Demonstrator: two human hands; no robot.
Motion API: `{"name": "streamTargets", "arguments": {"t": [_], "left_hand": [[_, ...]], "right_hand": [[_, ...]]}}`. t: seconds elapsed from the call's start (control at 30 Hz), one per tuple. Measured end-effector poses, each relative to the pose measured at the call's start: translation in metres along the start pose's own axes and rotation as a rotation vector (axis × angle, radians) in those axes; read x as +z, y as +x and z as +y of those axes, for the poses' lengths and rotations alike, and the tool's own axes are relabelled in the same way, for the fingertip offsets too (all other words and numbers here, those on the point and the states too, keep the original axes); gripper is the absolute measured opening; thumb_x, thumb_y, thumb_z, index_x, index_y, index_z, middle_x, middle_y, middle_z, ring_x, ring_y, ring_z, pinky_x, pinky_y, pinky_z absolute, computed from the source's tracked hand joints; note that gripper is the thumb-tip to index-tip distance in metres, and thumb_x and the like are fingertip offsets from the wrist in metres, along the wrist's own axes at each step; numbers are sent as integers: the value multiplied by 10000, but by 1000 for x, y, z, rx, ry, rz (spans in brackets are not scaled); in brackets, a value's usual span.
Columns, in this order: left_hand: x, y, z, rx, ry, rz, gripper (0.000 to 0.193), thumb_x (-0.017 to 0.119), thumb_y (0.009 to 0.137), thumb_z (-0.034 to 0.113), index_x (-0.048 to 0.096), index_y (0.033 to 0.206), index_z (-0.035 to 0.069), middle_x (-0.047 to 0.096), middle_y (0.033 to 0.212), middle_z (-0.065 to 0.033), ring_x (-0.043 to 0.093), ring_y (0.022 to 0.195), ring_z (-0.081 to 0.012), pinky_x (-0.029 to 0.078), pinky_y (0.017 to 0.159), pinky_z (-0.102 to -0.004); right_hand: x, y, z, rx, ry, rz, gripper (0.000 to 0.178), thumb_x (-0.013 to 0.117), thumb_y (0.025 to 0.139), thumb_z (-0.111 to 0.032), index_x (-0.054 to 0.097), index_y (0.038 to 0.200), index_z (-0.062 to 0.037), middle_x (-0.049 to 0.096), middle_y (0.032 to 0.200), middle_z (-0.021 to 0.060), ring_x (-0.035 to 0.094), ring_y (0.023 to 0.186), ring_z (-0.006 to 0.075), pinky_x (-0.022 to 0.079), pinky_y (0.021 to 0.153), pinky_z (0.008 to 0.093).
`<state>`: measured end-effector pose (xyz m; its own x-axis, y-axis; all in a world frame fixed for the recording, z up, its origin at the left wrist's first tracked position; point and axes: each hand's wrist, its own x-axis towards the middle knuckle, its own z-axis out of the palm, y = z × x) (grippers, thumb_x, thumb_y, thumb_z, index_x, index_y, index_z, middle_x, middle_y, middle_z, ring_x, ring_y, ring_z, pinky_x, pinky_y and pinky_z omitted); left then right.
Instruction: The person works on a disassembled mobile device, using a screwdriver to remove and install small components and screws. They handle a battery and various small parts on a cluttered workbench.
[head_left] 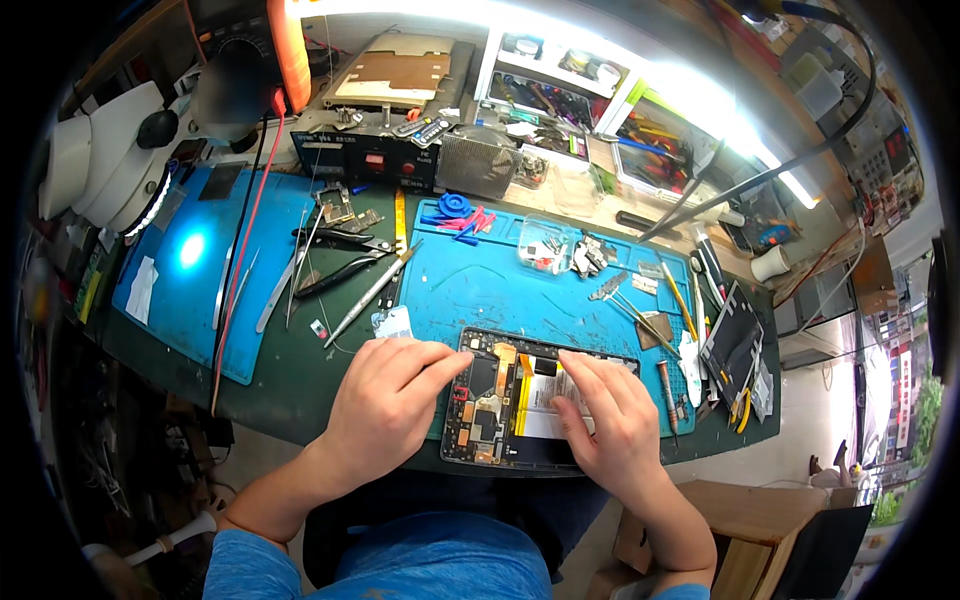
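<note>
An opened tablet (487, 405) lies at the near edge of the blue work mat, its inner boards, orange flex cables and screws bare. A silvery battery (541, 412) with a yellow strip fills its middle. My left hand (395, 398) is at the tablet's upper left corner, fingers curled and tips drawn together. Whatever they pinch, if anything, is too small to make out. My right hand (615, 420) rests over the tablet's right side, its fingers stretched out and its thumb apart near the battery. It covers part of the battery and the tablet's right end.
Tweezers, black-handled pliers (350, 272) and a pen-like tool (373, 300) lie left of the mat (460, 280). Along the back are a small-parts box (546, 245) and a power supply (365, 160). A screwdriver (668, 397) and a dark screen panel (735, 335) lie right.
</note>
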<state>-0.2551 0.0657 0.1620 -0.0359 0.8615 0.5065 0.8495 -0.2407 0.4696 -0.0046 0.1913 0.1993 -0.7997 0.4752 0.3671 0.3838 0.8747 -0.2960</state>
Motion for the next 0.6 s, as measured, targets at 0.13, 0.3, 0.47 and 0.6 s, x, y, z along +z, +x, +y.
{"name": "streamTargets", "arguments": {"t": [0.13,0.3,0.47,0.6], "left_hand": [[1,0,1,31,42,-11,416,679,804,-89,774,1184,50,735,1182,-65,682,1085,-276,496,968,-433],[1,0,1,44,66,-12,385,679,810,-77,775,1163,43,731,1192,-62,674,1095,-273,491,991,-437],[1,0,1,58,87,3,401,697,815,-62,760,1199,36,718,1210,-64,665,1098,-266,488,1009,-442],[-1,-1,3,61,120,52,465,697,815,-87,739,1261,42,712,1212,-69,660,1101,-278,479,1018,-459]], "right_hand": [[1,-5,-2,7,-38,-44,386,797,908,-68,727,1281,5,762,1254,141,733,1150,308,581,993,416],[5,-11,0,-36,-74,6,353,803,908,-75,746,1249,-7,763,1258,131,730,1182,300,587,1000,412],[-12,-15,18,45,33,100,269,768,926,-25,756,1194,-12,777,1185,153,764,1041,323,614,888,413],[-16,3,55,247,-29,157,223,775,937,-63,766,1160,-48,764,1052,138,737,978,336,590,842,421]]}}
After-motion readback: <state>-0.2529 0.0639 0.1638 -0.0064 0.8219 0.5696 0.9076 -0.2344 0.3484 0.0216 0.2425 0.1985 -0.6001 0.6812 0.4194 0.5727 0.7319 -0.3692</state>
